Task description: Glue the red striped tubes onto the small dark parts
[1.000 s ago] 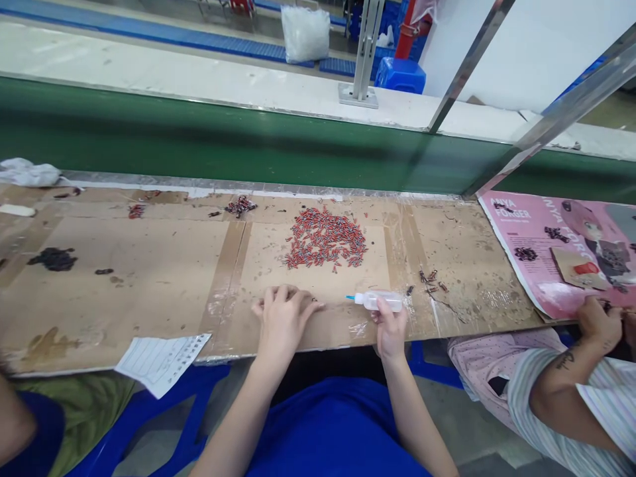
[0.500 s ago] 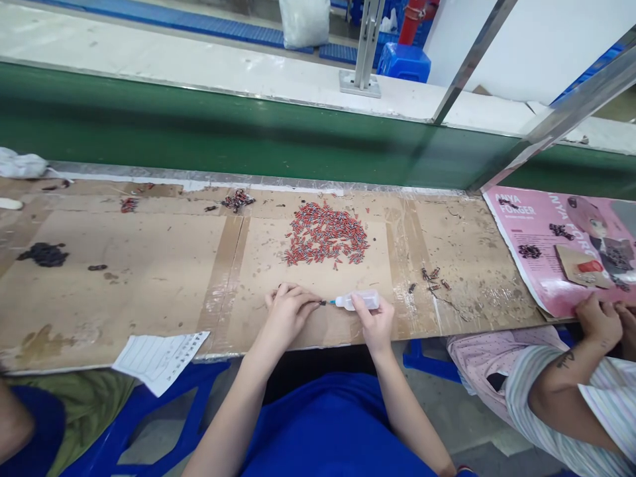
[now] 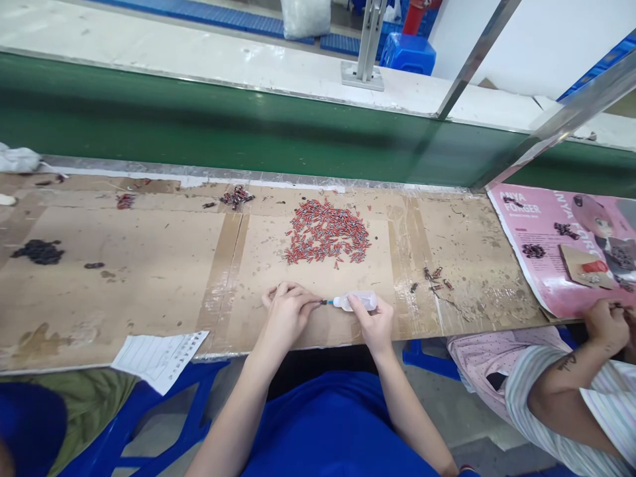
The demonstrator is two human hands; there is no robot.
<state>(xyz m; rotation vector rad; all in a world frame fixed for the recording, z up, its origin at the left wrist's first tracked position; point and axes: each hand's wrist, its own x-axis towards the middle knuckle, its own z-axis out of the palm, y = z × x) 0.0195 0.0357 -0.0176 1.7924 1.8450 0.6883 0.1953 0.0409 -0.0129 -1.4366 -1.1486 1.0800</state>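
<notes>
My left hand point(image 3: 291, 306) is closed in a pinch on a small dark part point(image 3: 322, 302), whose exact kind is too small to make out. In my right hand point(image 3: 376, 322) is a clear squeeze bottle point(image 3: 358, 301) with a white cap and a thin blue needle tip. The bottle lies nearly level and points left, its tip at or very near the dark part. Beyond my hands, a wide pile of small red-and-dark pieces point(image 3: 328, 232) is spread on the cardboard point(image 3: 268, 265).
To the left are a dark heap point(image 3: 38, 252) and a paper slip point(image 3: 159, 361) overhanging the front edge. Small clusters point(image 3: 237, 197) lie at the back. Some loose pieces point(image 3: 437, 278) sit right. A co-worker's hand point(image 3: 607, 324) is beside a pink poster point(image 3: 546, 278).
The needle tip and the dark part have come slightly closer together, with both hands almost in place. The co-worker's hands at the right have shifted a little. The view has moved slightly.
</notes>
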